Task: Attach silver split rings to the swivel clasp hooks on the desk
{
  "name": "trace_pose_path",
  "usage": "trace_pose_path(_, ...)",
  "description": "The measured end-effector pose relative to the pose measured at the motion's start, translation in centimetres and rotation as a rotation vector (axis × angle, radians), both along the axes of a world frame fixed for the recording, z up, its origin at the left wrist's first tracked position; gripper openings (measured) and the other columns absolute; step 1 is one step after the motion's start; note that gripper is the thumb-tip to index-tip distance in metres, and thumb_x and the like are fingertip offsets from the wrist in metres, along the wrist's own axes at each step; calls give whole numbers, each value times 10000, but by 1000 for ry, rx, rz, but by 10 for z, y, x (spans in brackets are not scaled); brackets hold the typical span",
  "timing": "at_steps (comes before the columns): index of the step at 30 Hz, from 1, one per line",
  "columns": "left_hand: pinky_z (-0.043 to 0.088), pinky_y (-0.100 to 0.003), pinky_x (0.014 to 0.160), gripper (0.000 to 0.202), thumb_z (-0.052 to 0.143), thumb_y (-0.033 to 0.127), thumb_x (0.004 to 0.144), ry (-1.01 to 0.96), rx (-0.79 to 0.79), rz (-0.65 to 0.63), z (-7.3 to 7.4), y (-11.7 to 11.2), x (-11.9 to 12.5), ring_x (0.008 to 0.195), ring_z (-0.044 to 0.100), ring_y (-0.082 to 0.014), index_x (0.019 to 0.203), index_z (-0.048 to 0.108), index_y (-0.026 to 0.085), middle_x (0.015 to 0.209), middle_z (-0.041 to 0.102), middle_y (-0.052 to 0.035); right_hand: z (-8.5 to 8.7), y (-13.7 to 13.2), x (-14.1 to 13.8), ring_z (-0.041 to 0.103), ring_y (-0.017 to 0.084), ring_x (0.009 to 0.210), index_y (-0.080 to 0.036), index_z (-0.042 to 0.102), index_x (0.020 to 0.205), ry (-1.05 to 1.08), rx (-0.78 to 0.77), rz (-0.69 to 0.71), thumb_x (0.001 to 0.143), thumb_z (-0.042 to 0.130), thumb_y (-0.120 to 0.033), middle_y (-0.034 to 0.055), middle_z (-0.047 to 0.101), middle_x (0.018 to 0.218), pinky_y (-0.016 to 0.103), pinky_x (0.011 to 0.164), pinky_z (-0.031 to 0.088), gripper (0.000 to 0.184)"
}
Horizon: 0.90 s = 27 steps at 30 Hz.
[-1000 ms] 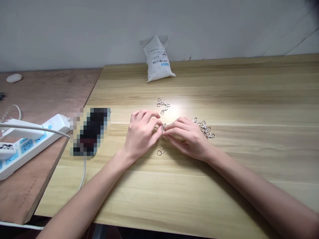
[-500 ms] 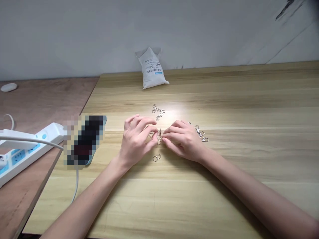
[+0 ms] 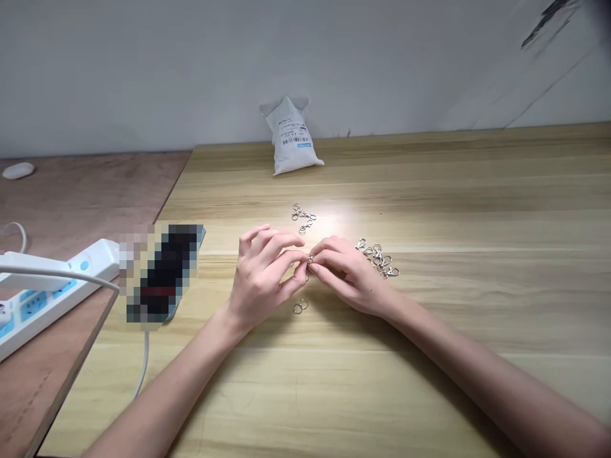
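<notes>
My left hand (image 3: 265, 272) is pinched at thumb and index finger around a small metal ring, its other fingers raised and curved. Against those fingertips, my right hand (image 3: 351, 273) pinches a small silver lobster clasp (image 3: 310, 259); fingertips cover most of both pieces. Below the hands, a pair of overlapping metal rings (image 3: 300, 306) lies on the table, and another ring (image 3: 307, 278) shows partly under the fingers. Several lobster clasps (image 3: 379, 257) are piled beside my right hand. Beyond my fingers lie several clasps with rings attached (image 3: 304, 216).
A white packet with a printed label (image 3: 293, 140) stands near the wall. At left, a phone (image 3: 165, 273), blurred by pixelation, lies by a white cable (image 3: 144, 362). A white power strip (image 3: 57, 292) and a white oval case (image 3: 18, 170) rest on the brown surface.
My fingertips have come together, closing over the metal piece that showed between them. My right hand has shifted slightly, uncovering more of the clasp pile. The view has tilted a little.
</notes>
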<state>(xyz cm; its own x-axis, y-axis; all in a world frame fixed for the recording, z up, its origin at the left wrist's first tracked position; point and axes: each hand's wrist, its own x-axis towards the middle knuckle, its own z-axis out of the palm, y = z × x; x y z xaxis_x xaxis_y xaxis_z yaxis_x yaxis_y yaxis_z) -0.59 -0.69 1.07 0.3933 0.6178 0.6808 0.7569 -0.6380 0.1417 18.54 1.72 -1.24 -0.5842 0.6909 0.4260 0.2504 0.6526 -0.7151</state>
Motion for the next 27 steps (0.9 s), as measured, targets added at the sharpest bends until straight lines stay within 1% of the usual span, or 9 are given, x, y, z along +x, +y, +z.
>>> trace_pose_path(2, 392, -437, 984, 70, 641, 161, 821, -29, -39, 0, 1, -1, 0, 923, 632, -195, 843, 626, 225, 968, 703, -18, -1, 1, 0, 559, 176, 845, -202, 613, 843, 37, -37, -22, 958, 484, -208, 56, 636, 899, 356, 793, 438, 173)
trace_pose_path(5, 391, -431, 958, 56, 625, 166, 843, -116, -179, -14, 1, -3, 1, 961, 609, -202, 855, 632, 220, 1024, 676, -30, 0, 1, 1, 570, 181, 896, -200, 615, 988, 89, -101, -12, 934, 531, -208, 67, 639, 965, 355, 812, 453, 100)
trace_pose_path(7, 392, -413, 938, 55, 616, 167, 855, -186, -297, -31, 0, -5, 3, 996, 593, -204, 856, 637, 218, 1048, 654, -33, 1, 0, 1, 569, 186, 930, -201, 602, 1075, 91, -131, 10, 923, 549, -208, 79, 639, 1020, 352, 815, 458, 162)
trace_pose_path(8, 390, -406, 935, 58, 615, 165, 857, -217, -346, -38, -1, -6, 4, 1011, 588, -203, 853, 639, 217, 1053, 646, -32, 1, 0, 1, 566, 185, 923, -203, 606, 1070, 79, -129, 16, 928, 541, -208, 78, 640, 1019, 351, 809, 454, 157)
trace_pose_path(10, 381, -403, 952, 65, 616, 156, 855, -258, -405, -47, -1, -7, 5, 1030, 583, -200, 852, 643, 215, 1061, 635, -30, 2, 0, 1, 551, 178, 862, -205, 623, 976, 47, -85, 17, 951, 496, -210, 60, 643, 932, 353, 791, 432, 129)
trace_pose_path(13, 377, -414, 976, 62, 621, 161, 853, -298, -453, -40, 1, -6, 4, 1045, 580, -199, 849, 649, 216, 1072, 626, -27, 0, 1, 2, 517, 167, 766, -203, 613, 871, 23, -25, 12, 971, 446, -198, 28, 623, 781, 353, 767, 399, 195)
trace_pose_path(19, 459, -415, 975, 75, 618, 234, 872, -467, -717, -45, 0, -3, 1, 1051, 597, -196, 818, 669, 219, 1086, 601, -40, -3, 0, 3, 536, 155, 743, -225, 621, 1057, 77, -73, -38, 937, 489, -166, 15, 640, 812, 335, 749, 413, 187)
trace_pose_path(23, 461, -433, 993, 83, 623, 245, 869, -471, -755, -21, -2, -3, 1, 1064, 592, -206, 810, 674, 219, 1094, 604, -52, -3, -2, 2, 583, 142, 750, -210, 631, 1035, 102, -72, -52, 922, 541, -184, 9, 662, 811, 325, 754, 424, 147)
trace_pose_path(27, 401, -474, 1025, 56, 625, 218, 862, -378, -659, 20, -2, -4, 1, 1091, 572, -220, 827, 669, 222, 1099, 612, -43, -5, 0, 2, 575, 133, 709, -219, 646, 1042, 84, -32, -62, 938, 534, -189, -8, 672, 759, 333, 772, 411, 155)
